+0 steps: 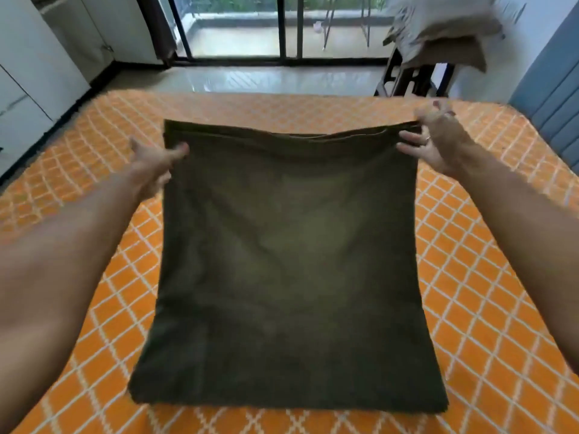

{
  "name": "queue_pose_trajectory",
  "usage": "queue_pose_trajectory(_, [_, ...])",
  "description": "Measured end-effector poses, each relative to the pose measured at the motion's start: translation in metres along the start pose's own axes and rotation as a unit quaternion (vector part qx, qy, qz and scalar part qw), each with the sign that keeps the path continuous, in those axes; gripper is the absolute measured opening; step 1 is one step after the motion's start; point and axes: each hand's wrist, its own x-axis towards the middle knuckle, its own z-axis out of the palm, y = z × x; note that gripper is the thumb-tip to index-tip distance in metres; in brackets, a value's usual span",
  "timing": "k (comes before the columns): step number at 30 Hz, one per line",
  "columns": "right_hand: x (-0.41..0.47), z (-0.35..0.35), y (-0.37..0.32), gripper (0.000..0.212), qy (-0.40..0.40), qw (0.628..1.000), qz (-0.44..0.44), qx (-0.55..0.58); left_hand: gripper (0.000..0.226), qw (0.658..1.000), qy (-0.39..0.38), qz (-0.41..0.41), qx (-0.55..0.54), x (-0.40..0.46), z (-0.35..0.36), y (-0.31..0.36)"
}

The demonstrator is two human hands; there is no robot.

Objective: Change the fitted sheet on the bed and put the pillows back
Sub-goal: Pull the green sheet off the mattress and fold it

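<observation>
At centre left of the frame my left hand [153, 164] pinches the side edge of the dark green folded cloth [288, 261], thumb on top; the grip looks shallow, so I judge that side could slip and sag if I lift unevenly. The cloth fills the middle of the frame above the bed [470, 277], with its orange lattice sheet. At upper right my right hand [434, 142] grips the cloth's top corner, fingers curled round the hem.
</observation>
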Motion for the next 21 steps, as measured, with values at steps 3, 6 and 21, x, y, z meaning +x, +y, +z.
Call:
queue_pose_trajectory(3, [-0.012,0.001,0.085,0.068,-0.067,0.993,0.022,-0.097,0.105,0.99,-0.047,-0.073,0.109,-0.02,0.035,-0.094])
queue_pose_trajectory(6, [-0.038,-0.033,0.185,0.065,-0.072,0.965,0.064,-0.243,0.09,0.971,-0.065,-0.145,0.181,-0.03,0.03,-0.188])
queue_pose_trajectory(21, [-0.023,-0.063,0.274,0.046,0.121,0.926,0.266,-0.237,0.09,0.956,0.021,-0.22,0.193,0.022,0.038,-0.253])
